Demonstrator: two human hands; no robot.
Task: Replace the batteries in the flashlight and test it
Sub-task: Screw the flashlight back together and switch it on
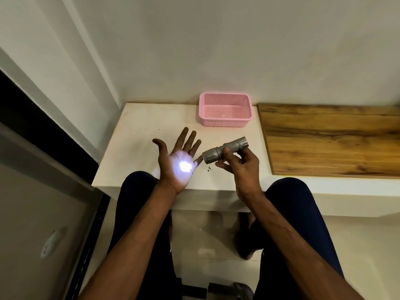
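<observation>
A seated person tests a silver flashlight (224, 153) over a pale table (134, 135), the right hand (240, 169) wrapping fingers and thumb around the ribbed barrel and aiming the lens toward nine o'clock. The left hand (178, 162) lies open, palm up, fingers spread wide and holding nothing, serving as a screen: a bright white spot of light (184, 166) lands squarely on the palm, and the little finger nearly touches the lens rim. Holding the beam this close to the palm appears to be a deliberate check, since a lit spot on skin is easier to read than one on the pale surface. The glow suggests the new batteries are seated and the body is closed up, so the task looks to be in its closing step. At twelve o'clock from the hands, against the wall, sits a pink plastic basket (225, 122), apparently empty save for a small scrap; whether old batteries are anywhere nearby cannot be told. A few dark specks (209, 169) lie on the table just below the flashlight's head. A wooden board (329, 141) adjoins the table at three o'clock.
</observation>
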